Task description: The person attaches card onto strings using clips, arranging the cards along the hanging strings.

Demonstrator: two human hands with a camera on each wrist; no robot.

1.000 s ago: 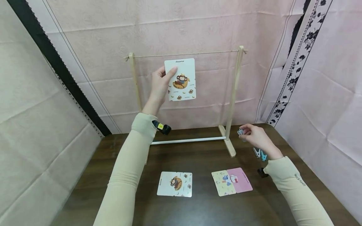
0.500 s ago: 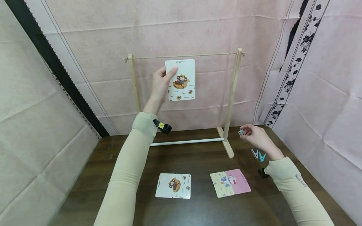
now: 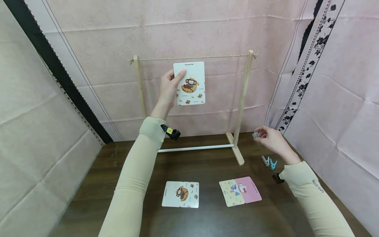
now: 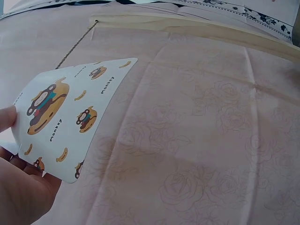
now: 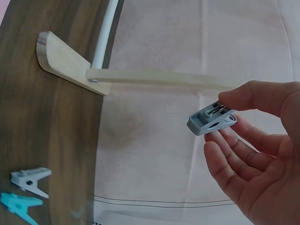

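In the head view my left hand (image 3: 169, 86) pinches a white monkey-print card (image 3: 193, 74) by its left edge, thumb in front. The card stands upright, its top edge just below the string (image 3: 219, 57) of the wooden stand. The left wrist view shows the card's face (image 4: 70, 112) with monkeys and bananas. My right hand (image 3: 267, 140) pinches a grey-blue clothespin (image 5: 211, 119) between thumb and fingers, to the right of the stand's foot. Below that hand, a grey clothespin (image 3: 265, 161) and a blue clothespin (image 3: 273, 164) lie on the table.
The stand has two wooden posts, including the right post (image 3: 244, 89), and a white bar (image 3: 195, 148) low between them. A second monkey-print card (image 3: 180, 194) and a pink-and-yellow card (image 3: 240, 191) lie on the brown table (image 3: 207, 219). A pink cloth (image 3: 103, 59) hangs behind.
My right hand has shifted slightly to the right and up with its clothespin. My left hand and its card have stayed nearly still; the head view has shifted slightly.
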